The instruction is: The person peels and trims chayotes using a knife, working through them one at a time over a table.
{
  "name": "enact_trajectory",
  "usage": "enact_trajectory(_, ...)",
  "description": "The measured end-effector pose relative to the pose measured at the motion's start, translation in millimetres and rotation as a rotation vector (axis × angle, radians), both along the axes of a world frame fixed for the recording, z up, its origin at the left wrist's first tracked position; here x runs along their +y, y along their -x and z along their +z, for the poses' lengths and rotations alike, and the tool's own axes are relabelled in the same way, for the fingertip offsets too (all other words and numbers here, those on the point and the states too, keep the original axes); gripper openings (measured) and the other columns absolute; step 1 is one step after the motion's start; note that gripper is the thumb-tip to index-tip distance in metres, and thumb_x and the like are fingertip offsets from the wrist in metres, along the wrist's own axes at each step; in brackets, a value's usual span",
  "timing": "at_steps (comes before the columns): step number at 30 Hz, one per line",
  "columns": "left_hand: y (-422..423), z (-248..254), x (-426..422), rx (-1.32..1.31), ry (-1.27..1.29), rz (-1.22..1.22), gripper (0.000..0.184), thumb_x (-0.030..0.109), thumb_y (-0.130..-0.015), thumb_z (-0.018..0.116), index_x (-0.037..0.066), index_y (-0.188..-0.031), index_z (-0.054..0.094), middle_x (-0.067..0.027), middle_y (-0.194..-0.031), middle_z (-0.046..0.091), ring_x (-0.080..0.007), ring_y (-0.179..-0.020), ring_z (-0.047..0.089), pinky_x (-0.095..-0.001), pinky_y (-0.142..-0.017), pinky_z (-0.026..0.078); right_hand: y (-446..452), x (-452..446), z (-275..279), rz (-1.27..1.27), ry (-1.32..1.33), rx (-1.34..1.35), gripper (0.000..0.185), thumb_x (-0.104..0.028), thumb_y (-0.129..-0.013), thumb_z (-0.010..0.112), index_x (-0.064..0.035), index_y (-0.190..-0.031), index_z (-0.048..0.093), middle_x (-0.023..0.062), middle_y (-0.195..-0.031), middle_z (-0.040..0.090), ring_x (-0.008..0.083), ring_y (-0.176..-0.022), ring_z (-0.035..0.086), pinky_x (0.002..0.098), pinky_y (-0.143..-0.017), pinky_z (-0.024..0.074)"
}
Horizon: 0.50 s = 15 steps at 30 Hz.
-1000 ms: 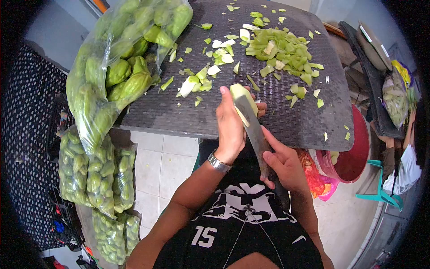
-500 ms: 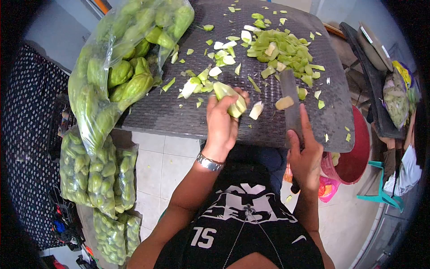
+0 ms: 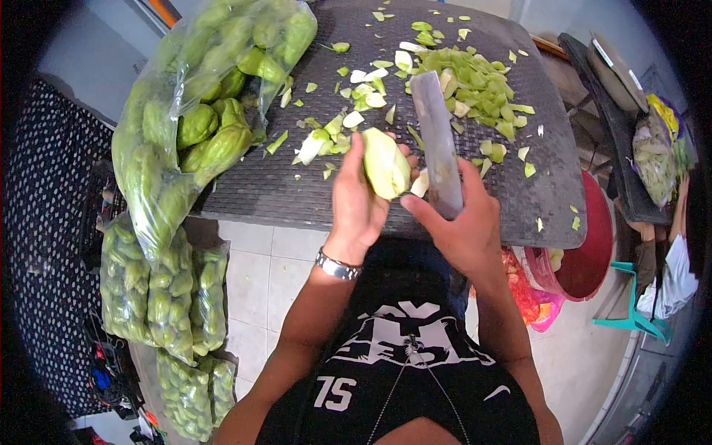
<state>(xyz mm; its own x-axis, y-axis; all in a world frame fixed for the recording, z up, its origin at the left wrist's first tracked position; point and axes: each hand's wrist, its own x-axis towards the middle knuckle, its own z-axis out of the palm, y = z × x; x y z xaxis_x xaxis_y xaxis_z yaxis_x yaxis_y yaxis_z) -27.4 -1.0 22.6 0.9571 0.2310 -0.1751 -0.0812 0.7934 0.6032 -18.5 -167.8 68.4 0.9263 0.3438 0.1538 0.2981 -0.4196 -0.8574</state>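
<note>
A peeled, pale green chayote [image 3: 386, 165] rests in my left hand [image 3: 354, 200], which is closed around it above the table's near edge. My right hand [image 3: 471, 230] grips a broad-bladed knife [image 3: 437, 141], its blade pointing away from me and just right of the chayote. The knife's handle is hidden in my fingers. A cut chayote piece [image 3: 420, 184] shows partly behind the blade. Beyond my hands lie a heap of green slices [image 3: 478, 85] and scattered peelings [image 3: 321, 142] on the dark woven-pattern table [image 3: 297, 194].
A large clear bag of chayotes [image 3: 200, 126] occupies the table's left side. More bagged chayotes [image 3: 159, 289] stand below at the left. Right of the table are a red tub [image 3: 589, 245], a teal stool [image 3: 629, 308] and a side table [image 3: 630, 178], with another person's arm [image 3: 681, 204] near it.
My right hand has moved left with the knife, bringing the blade beside the chayote. The piece that was on the blade no longer shows there. My left hand has turned the chayote more upright.
</note>
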Motion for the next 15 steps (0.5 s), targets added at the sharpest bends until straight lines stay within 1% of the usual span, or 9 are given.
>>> enact_trajectory(1,3,3,-5,0.003,-0.04,0.002,0.056,0.049,-0.11,0.039,0.0,-0.128,0.057,-0.0175,-0.114,0.068,-0.0309,-0.104,0.068,-0.0464,-0.095,0.056,-3,6,3,0.021,-0.011,-0.017,0.067,-0.034,-0.082,0.087,-0.0018,-0.131,0.054,0.0208,-0.106,0.075,0.0364,-0.099,0.075,0.0439,-0.084,0.0584)
enact_trajectory(2,8,8,-10,0.039,-0.086,0.03,0.055,0.048,-0.111,0.039,-0.001,-0.129,0.057,-0.0162,-0.115,0.069,-0.0268,-0.104,0.068,-0.0432,-0.094,0.055,-9,11,-8,0.012,0.049,-0.062,0.07,-0.036,-0.08,0.088,-0.0027,-0.131,0.052,0.0205,-0.104,0.075,0.039,-0.098,0.075,0.0463,-0.083,0.0587)
enact_trajectory(5,12,5,-9,0.086,-0.114,0.06,0.053,0.046,-0.111,0.041,-0.001,-0.128,0.058,-0.0155,-0.114,0.07,-0.0246,-0.104,0.069,-0.0406,-0.096,0.054,-18,17,-10,0.084,0.012,-0.037,0.065,-0.033,-0.081,0.086,-0.0031,-0.128,0.053,0.0201,-0.101,0.075,0.0409,-0.094,0.075,0.0469,-0.08,0.0593)
enact_trajectory(8,15,-1,-5,0.057,-0.155,0.03,0.052,0.045,-0.111,0.042,-0.001,-0.126,0.06,-0.0148,-0.115,0.07,-0.0248,-0.107,0.069,-0.0398,-0.097,0.054,-21,15,-13,0.052,0.044,-0.089,0.058,-0.027,-0.081,0.084,-0.0046,-0.125,0.055,0.0201,-0.096,0.075,0.04,-0.09,0.075,0.046,-0.077,0.0598)
enact_trajectory(11,15,-8,-7,0.062,-0.174,0.026,0.052,0.045,-0.111,0.043,-0.001,-0.126,0.06,-0.0145,-0.115,0.07,-0.0251,-0.106,0.069,-0.0396,-0.097,0.054,-20,17,-14,-0.064,0.092,-0.125,0.048,-0.023,-0.081,0.083,-0.0044,-0.117,0.058,0.0196,-0.09,0.075,0.0395,-0.086,0.075,0.0451,-0.073,0.059)
enact_trajectory(12,14,-9,-7,0.064,-0.175,0.023,0.052,0.045,-0.111,0.043,-0.001,-0.126,0.06,-0.0143,-0.115,0.07,-0.0252,-0.106,0.069,-0.0397,-0.097,0.054,-21,16,-15,-0.067,0.07,-0.114,0.044,-0.023,-0.081,0.082,-0.0039,-0.114,0.06,0.0196,-0.089,0.074,0.0386,-0.084,0.075,0.0447,-0.072,0.0585)
enact_trajectory(14,11,-10,-11,0.095,-0.151,0.079,0.052,0.046,-0.111,0.043,-0.001,-0.125,0.061,-0.0141,-0.113,0.071,-0.0249,-0.104,0.07,-0.0399,-0.094,0.056,-24,11,-19,-0.067,0.025,-0.093,0.037,-0.021,-0.082,0.082,-0.0031,-0.109,0.063,0.0198,-0.086,0.074,0.037,-0.08,0.076,0.0438,-0.07,0.0574)
enact_trajectory(15,10,-9,-12,0.112,-0.139,0.11,0.052,0.046,-0.111,0.043,-0.001,-0.125,0.061,-0.014,-0.113,0.071,-0.0248,-0.103,0.07,-0.04,-0.092,0.057,-25,10,-21,-0.076,0.005,-0.093,0.035,-0.019,-0.083,0.082,-0.0022,-0.107,0.064,0.0163,-0.082,0.072,0.0288,-0.076,0.072,0.0394,-0.067,0.0551)
